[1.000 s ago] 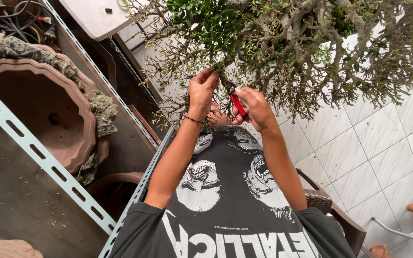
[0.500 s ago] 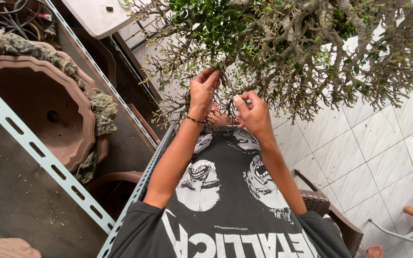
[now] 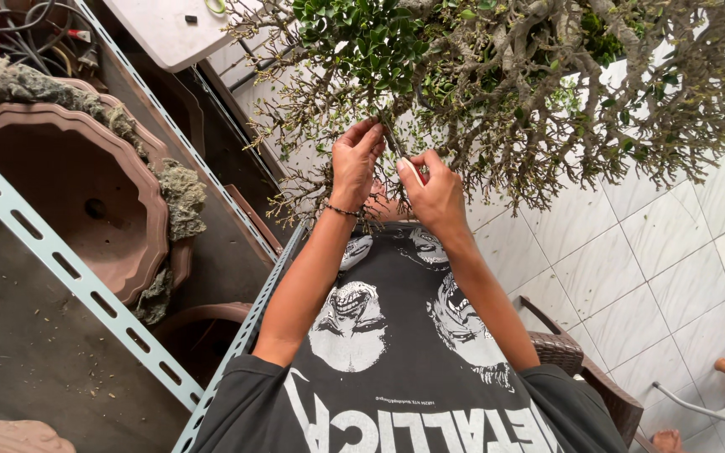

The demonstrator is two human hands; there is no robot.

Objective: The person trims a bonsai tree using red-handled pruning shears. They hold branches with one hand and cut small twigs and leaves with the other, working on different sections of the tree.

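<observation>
A bonsai tree (image 3: 505, 75) with dense thin twigs and small green leaves spreads in front of me. My left hand (image 3: 356, 164), a bead bracelet on its wrist, pinches a thin twig (image 3: 388, 134) at the tree's lower edge. Right beside it, my right hand (image 3: 438, 201) is closed around small pruning shears (image 3: 413, 170). Only a bit of the red and white handle shows between the fingers. The blades point at the same twig and are mostly hidden.
A large brown ceramic pot (image 3: 69, 193) with mossy clumps sits on a shelf to the left, behind a slotted metal rail (image 3: 69, 277). White tiled floor (image 3: 673, 268) lies to the right. A wicker chair (image 3: 581, 369) is under me. Cables (image 3: 27, 33) lie top left.
Both hands have risen a little and come closer together at the twig. The shears' red handle, plainly visible a second ago, is now mostly covered by my right hand.
</observation>
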